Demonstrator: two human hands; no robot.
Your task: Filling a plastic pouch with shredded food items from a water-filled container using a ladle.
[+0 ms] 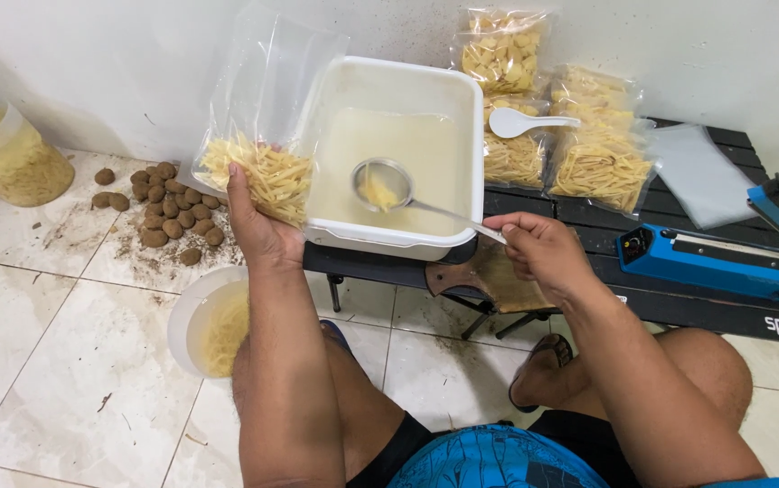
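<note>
1. The left hand (258,230) grips a clear plastic bag (263,117) from below, holding it up beside the left wall of a white tub (466,145). The bag's lower part is filled with pale yellow strips (263,176), and its open mouth stands upward.
2. The right hand (543,253) is closed around the thin metal handle of a small strainer (380,185), out in front of the tub's near right corner.
3. The strainer's round bowl sits over the cloudy liquid in the tub and carries a small heap of the same yellow strips. It lies between the two hands, closer to the bag than to the right hand.
4. The tub rests on the left end of a low black table (679,307).
5. Behind the tub, four sealed bags (588,136) of yellow pieces lean against the wall, with a white spoon (520,122) lying across them.
6. A blue heat sealer (724,258) stands on the table to the right, beside flat empty bags (701,172).
7. On the tiled floor sit a white bowl (195,312) of strips, a pile of brown tubers (168,212) and a clear container (5,154).
</note>
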